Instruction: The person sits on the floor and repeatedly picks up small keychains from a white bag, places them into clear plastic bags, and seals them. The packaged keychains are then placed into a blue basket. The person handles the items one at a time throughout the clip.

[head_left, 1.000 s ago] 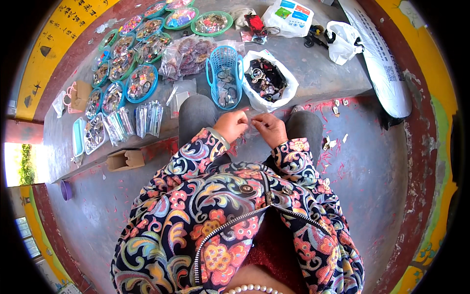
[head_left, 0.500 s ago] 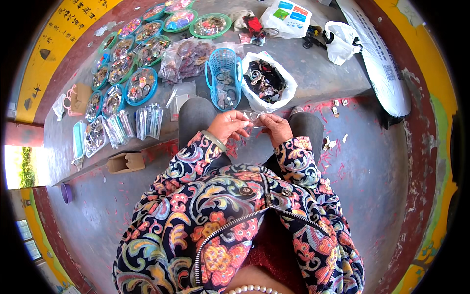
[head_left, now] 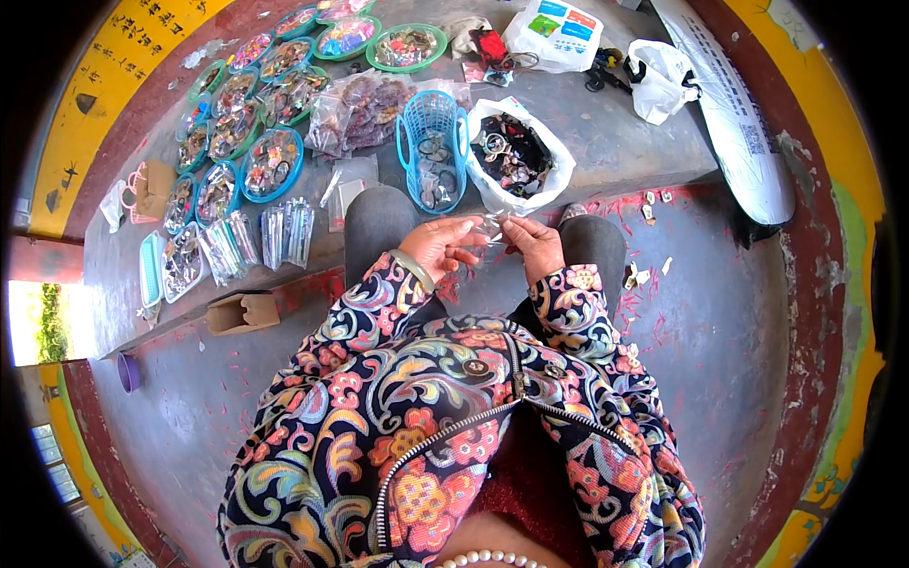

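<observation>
Between my two hands, above my knees, is a small clear plastic bag (head_left: 491, 227). My left hand (head_left: 441, 244) pinches its left side between thumb and fingers, and a bangle circles that wrist. Closed on the bag's right edge is my right hand (head_left: 533, 244). Whether anything lies inside the bag is too small to tell. Just beyond my hands stand a blue plastic basket (head_left: 409, 156) with hair ties in it and a white plastic bag (head_left: 559, 170) full of dark hair ties and small ornaments.
Round trays of small accessories, one a green tray (head_left: 443, 54), cover the raised ledge at the left. Bundles of wrapped pens (head_left: 289, 235) lie near its front edge. A cardboard box (head_left: 243, 312) sits below. Further right are a knotted white bag (head_left: 661, 83) and a long board (head_left: 739, 114).
My hands stay almost in place with the clear bag between them. The left fingers have shifted slightly, and the bag's shape between the hands has changed a little.
</observation>
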Demonstrator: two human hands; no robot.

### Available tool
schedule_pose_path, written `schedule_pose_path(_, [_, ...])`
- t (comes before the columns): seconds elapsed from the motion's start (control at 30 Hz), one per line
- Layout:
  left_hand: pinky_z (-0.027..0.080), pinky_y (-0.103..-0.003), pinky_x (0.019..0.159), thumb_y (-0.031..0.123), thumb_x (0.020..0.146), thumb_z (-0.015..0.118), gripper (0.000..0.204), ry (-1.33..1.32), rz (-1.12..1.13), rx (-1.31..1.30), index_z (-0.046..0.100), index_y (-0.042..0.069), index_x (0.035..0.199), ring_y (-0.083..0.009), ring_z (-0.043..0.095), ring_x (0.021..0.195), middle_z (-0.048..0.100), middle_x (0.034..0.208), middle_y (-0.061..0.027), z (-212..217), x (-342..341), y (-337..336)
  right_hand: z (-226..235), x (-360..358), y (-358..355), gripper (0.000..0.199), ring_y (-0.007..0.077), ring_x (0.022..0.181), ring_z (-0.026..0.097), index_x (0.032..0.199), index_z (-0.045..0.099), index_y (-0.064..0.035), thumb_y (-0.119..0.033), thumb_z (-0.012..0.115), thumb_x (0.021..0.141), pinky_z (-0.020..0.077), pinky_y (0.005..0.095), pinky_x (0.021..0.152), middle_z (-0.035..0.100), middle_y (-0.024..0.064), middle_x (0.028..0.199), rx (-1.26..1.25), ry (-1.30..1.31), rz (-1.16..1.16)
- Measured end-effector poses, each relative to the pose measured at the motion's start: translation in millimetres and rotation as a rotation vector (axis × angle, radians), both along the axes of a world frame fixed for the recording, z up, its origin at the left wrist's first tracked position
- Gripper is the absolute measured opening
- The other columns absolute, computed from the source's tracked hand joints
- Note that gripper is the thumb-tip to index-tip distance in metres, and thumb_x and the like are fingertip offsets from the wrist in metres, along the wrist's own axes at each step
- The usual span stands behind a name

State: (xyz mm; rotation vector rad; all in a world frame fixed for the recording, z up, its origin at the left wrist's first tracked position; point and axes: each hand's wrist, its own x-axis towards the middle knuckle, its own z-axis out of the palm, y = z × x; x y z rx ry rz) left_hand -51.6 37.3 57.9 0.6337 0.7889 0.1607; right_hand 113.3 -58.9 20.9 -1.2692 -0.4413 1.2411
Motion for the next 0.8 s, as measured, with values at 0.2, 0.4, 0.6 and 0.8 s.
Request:
schedule_pose_path(0.2, [0.04, -0.016, 0.04, 0.028, 0.086, 0.049, 0.039, 0.008, -0.014, 0.038, 0.044, 0.007, 0.118, -0.0143, 0.06, 0.062, 0.057, 0.1, -0.0153, 2.7, 1.9, 0.3, 6.1, 2.5, -1.0, 0.019, 0.0105, 0.067, 0.058, 0.09, 0.062, -0.0019, -0.017, 0.056, 0.08, 0.0408, 0.021, 0.057, 0.064, 0.0076, 0.083, -0.004, 0.048, -0.034])
schedule_pose_path(0.4, [0.041, -0.016, 0.041, 0.027, 0.087, 0.047, 0.038, -0.011, -0.111, 0.089, 0.044, 0.006, 0.118, -0.0157, 0.06, 0.063, 0.054, 0.106, -0.0168, 3.0, 1.8, -3.8, -2.7, 2.7, -0.2, 0.026, 0.0105, 0.06, 0.055, 0.091, 0.062, -0.0021, -0.025, 0.058, 0.08, 0.0405, 0.0212, 0.053, 0.063, 0.0047, 0.075, 0.011, 0.064, 0.051])
schedule_pose_path(0.6, [0.041, -0.018, 0.041, 0.032, 0.089, 0.041, 0.042, -0.054, -0.127, 0.009, 0.039, 0.008, 0.122, -0.0174, 0.061, 0.066, 0.05, 0.114, -0.0171, 1.8, 4.3, -6.6, 2.3, -0.7, -0.9, 0.027, 0.01, 0.059, 0.053, 0.091, 0.063, -0.0019, -0.027, 0.058, 0.081, 0.0402, 0.0214, 0.052, 0.061, 0.0046, 0.074, 0.047, -0.009, 0.089])
schedule_pose_path(0.8, [0.042, -0.019, 0.042, 0.036, 0.089, 0.037, 0.047, -0.047, -0.177, 0.018, 0.032, 0.009, 0.127, -0.019, 0.062, 0.067, 0.05, 0.114, -0.0178, 11.2, 3.1, -4.4, -3.3, 3.3, -1.5, 0.026, 0.0088, 0.059, 0.052, 0.09, 0.063, -0.0028, -0.027, 0.057, 0.081, 0.0394, 0.021, 0.051, 0.061, 0.0036, 0.073, 0.023, 0.017, 0.118])
